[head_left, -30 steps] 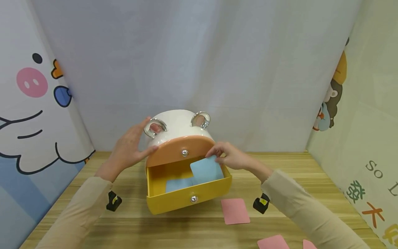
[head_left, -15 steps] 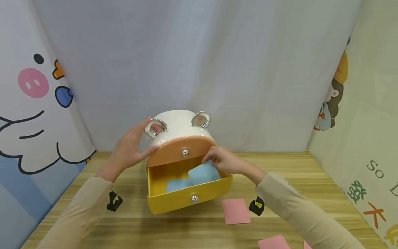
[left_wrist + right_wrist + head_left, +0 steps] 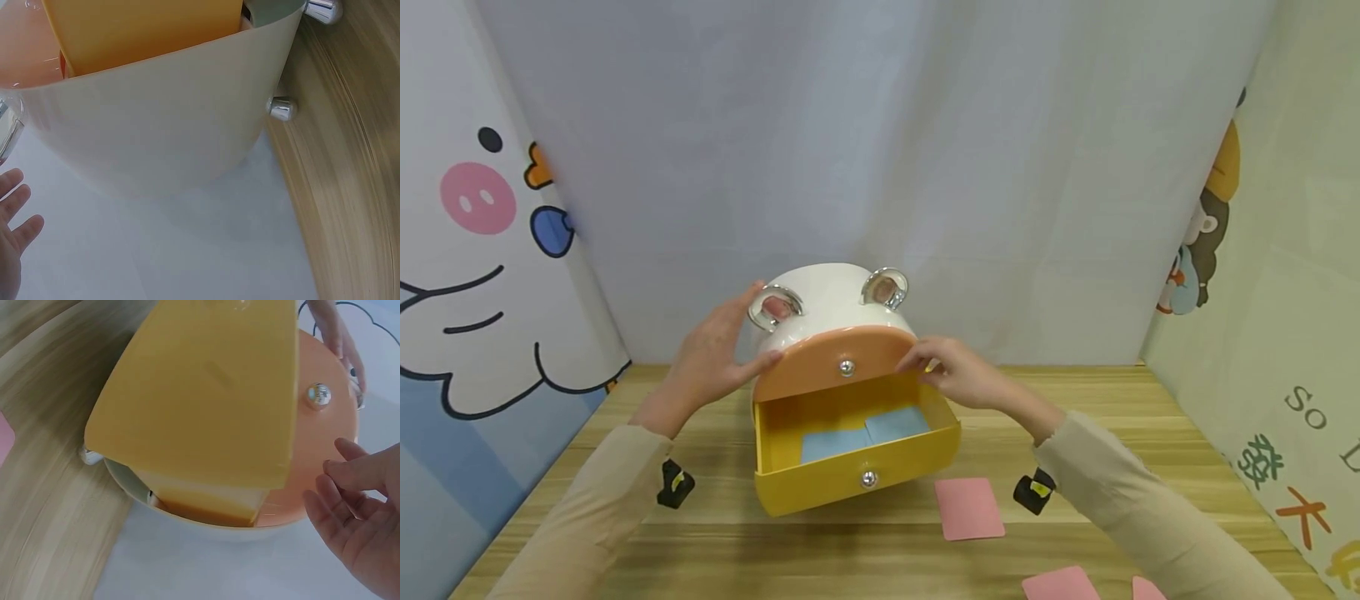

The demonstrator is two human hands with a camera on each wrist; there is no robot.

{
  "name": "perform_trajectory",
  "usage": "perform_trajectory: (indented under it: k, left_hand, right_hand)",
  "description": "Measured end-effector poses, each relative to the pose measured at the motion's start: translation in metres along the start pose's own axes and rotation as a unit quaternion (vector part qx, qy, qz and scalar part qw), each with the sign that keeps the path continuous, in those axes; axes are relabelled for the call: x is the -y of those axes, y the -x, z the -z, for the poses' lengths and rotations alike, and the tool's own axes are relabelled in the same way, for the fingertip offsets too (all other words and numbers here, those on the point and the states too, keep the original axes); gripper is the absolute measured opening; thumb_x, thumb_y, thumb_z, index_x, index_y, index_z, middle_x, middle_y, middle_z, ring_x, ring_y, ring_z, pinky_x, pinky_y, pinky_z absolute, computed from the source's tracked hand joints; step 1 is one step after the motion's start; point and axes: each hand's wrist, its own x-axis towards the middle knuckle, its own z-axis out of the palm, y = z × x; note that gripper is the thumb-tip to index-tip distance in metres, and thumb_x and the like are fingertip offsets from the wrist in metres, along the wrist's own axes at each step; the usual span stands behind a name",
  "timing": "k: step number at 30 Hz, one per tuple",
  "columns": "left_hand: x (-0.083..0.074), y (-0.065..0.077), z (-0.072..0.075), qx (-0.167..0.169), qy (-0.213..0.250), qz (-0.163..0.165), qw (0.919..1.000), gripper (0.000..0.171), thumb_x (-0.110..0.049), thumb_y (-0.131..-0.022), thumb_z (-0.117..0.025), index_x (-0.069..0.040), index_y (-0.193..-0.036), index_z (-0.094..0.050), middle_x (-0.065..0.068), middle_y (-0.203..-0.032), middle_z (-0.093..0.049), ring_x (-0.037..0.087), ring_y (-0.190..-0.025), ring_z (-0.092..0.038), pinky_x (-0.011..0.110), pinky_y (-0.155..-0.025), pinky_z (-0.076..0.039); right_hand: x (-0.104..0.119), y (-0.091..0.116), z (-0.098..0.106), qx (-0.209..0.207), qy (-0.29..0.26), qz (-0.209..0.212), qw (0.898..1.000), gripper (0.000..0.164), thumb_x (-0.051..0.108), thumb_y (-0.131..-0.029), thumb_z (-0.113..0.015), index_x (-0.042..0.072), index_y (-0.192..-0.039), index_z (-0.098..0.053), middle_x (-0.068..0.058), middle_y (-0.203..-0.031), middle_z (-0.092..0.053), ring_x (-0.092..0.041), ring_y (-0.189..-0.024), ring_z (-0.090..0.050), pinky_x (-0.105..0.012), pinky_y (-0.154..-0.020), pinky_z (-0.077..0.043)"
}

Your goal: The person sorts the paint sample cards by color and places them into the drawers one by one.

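Observation:
A rounded white box (image 3: 827, 287) with silver ear rings stands on the wood-grain table. Its upper orange drawer (image 3: 812, 367) is closed, while the lower yellow drawer (image 3: 805, 485) is pulled out. Two blue cards (image 3: 831, 445) lie side by side in the yellow drawer. My left hand (image 3: 703, 362) rests on the box's left side, thumb at the orange front's edge and fingers extended by the left ear ring (image 3: 775, 308). Over the drawer's right rear corner hovers my right hand (image 3: 958, 375); the right wrist view shows its fingers (image 3: 331, 509) loosely bent, holding nothing.
Pink cards lie on the table: one card (image 3: 970, 508) right of the drawer, and others, such as a card (image 3: 1060, 585), at the front edge. A pale curtain (image 3: 1037, 208) hangs behind. Printed cartoon panels stand at both sides.
My right hand dipped into the drawer with a blue card, let it go, and rose back to the right. That card now lies flat beside the other. The left hand stays put.

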Motion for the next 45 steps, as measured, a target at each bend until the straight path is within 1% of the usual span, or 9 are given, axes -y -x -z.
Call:
perform_trajectory:
  k: [7,13,19,26,32,36,39,42,45]
  left_hand:
    - [-0.001,0.000,0.000,-0.001,0.003,0.004,1.0000,0.086,-0.048,-0.079,-0.063,-0.011,-0.145,-0.022,0.019,-0.138,-0.039,0.038,-0.119,-0.042,0.056,-0.085,-0.043]
    - [0.000,0.000,0.000,0.004,0.002,0.010,0.9999,0.087,-0.047,-0.078,-0.064,-0.012,-0.145,-0.021,0.020,-0.136,-0.041,0.038,-0.117,-0.043,0.056,-0.084,-0.043]
    - [0.001,0.000,0.000,0.006,0.005,0.009,0.9999,0.087,-0.047,-0.078,-0.064,-0.012,-0.145,-0.021,0.019,-0.137,-0.040,0.038,-0.118,-0.043,0.056,-0.086,-0.042]
    - [0.001,0.000,-0.001,0.000,0.007,0.005,1.0000,0.086,-0.048,-0.079,-0.063,-0.009,-0.144,-0.023,0.020,-0.135,-0.041,0.038,-0.117,-0.043,0.056,-0.085,-0.042]
    - [0.001,0.000,-0.001,0.003,0.006,0.009,0.9999,0.086,-0.045,-0.078,-0.065,-0.011,-0.145,-0.022,0.020,-0.135,-0.041,0.038,-0.117,-0.043,0.056,-0.086,-0.042]
    - [0.000,0.001,0.000,0.002,0.003,0.012,0.9999,0.086,-0.045,-0.078,-0.065,-0.012,-0.145,-0.022,0.021,-0.135,-0.042,0.039,-0.117,-0.043,0.057,-0.086,-0.042]
    - [0.000,0.001,0.001,0.002,0.002,0.013,0.9999,0.086,-0.044,-0.078,-0.065,-0.011,-0.145,-0.022,0.022,-0.134,-0.042,0.039,-0.116,-0.044,0.057,-0.086,-0.042]
    - [0.000,0.001,0.000,0.003,0.003,0.014,0.9999,0.086,-0.044,-0.078,-0.065,-0.012,-0.145,-0.022,0.022,-0.134,-0.042,0.040,-0.116,-0.043,0.057,-0.085,-0.042]
    - [0.000,0.001,0.000,0.004,0.004,0.014,0.9999,0.086,-0.044,-0.078,-0.065,-0.012,-0.145,-0.022,0.023,-0.133,-0.042,0.040,-0.116,-0.043,0.058,-0.084,-0.042]
  right_hand:
    - [0.012,0.020,0.007,-0.040,-0.029,0.001,0.999,0.023,-0.013,-0.080,-0.056,-0.002,-0.099,-0.063,-0.011,-0.098,-0.060,-0.022,-0.086,-0.056,-0.029,-0.072,-0.051]
    - [0.018,0.041,-0.005,-0.077,-0.026,0.017,0.997,0.019,-0.006,-0.080,-0.062,0.003,-0.097,-0.064,-0.006,-0.096,-0.062,-0.016,-0.081,-0.056,-0.026,-0.068,-0.052]
    - [0.021,0.056,-0.032,-0.140,-0.039,0.042,0.989,0.019,-0.003,-0.078,-0.066,0.004,-0.096,-0.064,-0.005,-0.087,-0.062,-0.012,-0.073,-0.057,-0.024,-0.060,-0.051]
    - [0.029,0.066,-0.081,-0.229,-0.055,0.060,0.970,0.023,-0.004,-0.074,-0.069,0.002,-0.094,-0.058,-0.007,-0.077,-0.059,-0.012,-0.064,-0.056,-0.023,-0.053,-0.050]
    - [0.049,0.067,-0.110,-0.259,-0.079,0.004,0.963,0.022,-0.007,-0.069,-0.072,-0.004,-0.086,-0.058,-0.013,-0.073,-0.059,-0.019,-0.059,-0.056,-0.027,-0.050,-0.050]
    - [0.059,0.065,-0.123,-0.284,-0.105,-0.042,0.952,0.020,-0.005,-0.069,-0.073,-0.004,-0.084,-0.058,-0.011,-0.068,-0.059,-0.010,-0.057,-0.055,-0.026,-0.049,-0.050]
    - [0.062,0.063,-0.133,-0.300,-0.145,-0.087,0.939,0.020,-0.003,-0.070,-0.073,-0.004,-0.084,-0.059,-0.009,-0.068,-0.060,-0.005,-0.056,-0.054,-0.024,-0.049,-0.049]
    - [0.062,0.061,-0.142,-0.316,-0.190,-0.140,0.919,0.019,-0.002,-0.071,-0.073,-0.001,-0.084,-0.059,-0.008,-0.069,-0.062,-0.004,-0.057,-0.053,-0.022,-0.051,-0.049]
    - [0.063,0.058,-0.149,-0.342,-0.215,-0.171,0.899,0.018,-0.001,-0.071,-0.073,0.000,-0.082,-0.059,-0.008,-0.069,-0.063,-0.004,-0.057,-0.054,-0.022,-0.052,-0.049]
